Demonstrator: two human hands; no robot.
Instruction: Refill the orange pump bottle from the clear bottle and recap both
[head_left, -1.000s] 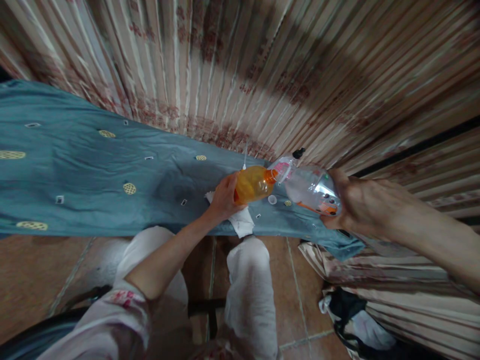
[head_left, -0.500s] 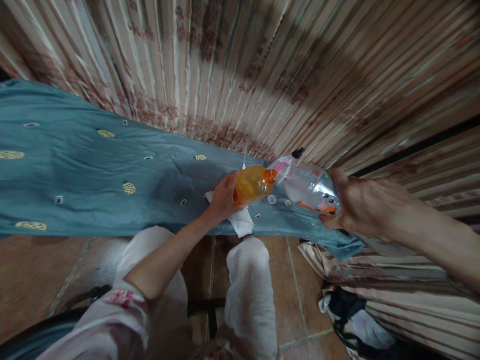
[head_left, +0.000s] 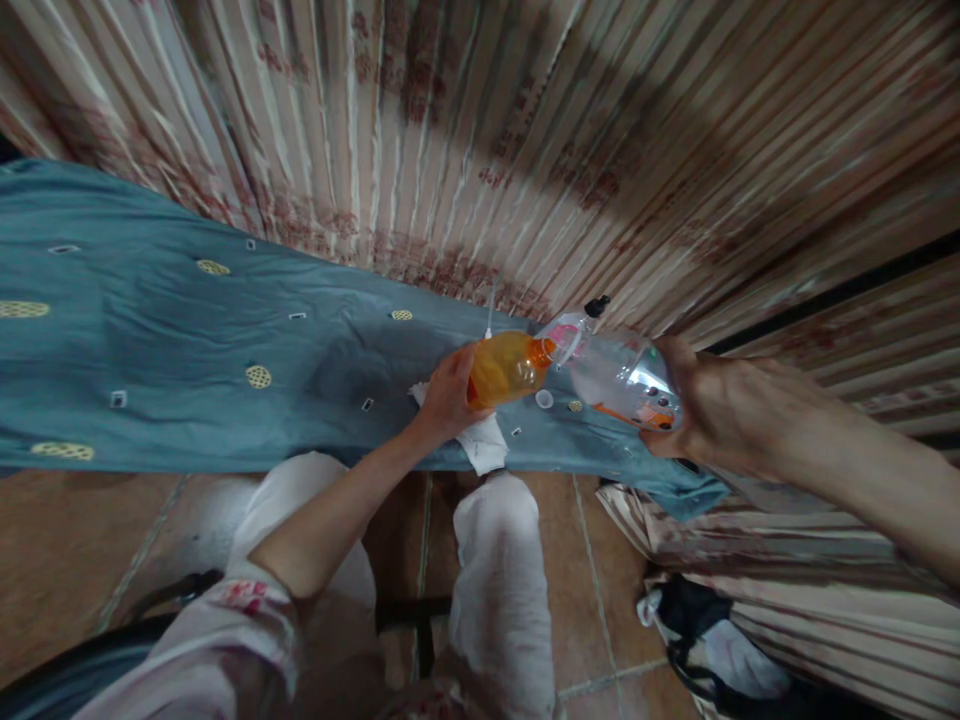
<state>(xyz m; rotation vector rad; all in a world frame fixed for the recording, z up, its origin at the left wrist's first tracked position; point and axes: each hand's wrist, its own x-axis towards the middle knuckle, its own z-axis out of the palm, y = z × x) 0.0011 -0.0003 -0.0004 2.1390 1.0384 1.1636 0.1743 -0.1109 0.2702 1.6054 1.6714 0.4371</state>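
No shift since a second ago. Left hand (head_left: 445,402) has its fingers closed round the orange bottle (head_left: 506,367). Right hand (head_left: 712,415) grips the tilted clear bottle (head_left: 624,376), necks touching over the bench (head_left: 225,345).

Striped floral curtain (head_left: 525,120) was hung across the back. Teal cloth (head_left: 150,340), dotted with yellow patches, was spread lengthwise below it. Floor (head_left: 75,540) was laid in reddish-brown tiles. Scene was dimly lit; curtain was partly shadowed.

Curtained home room (head_left: 525,130), tiled floor (head_left: 90,540)
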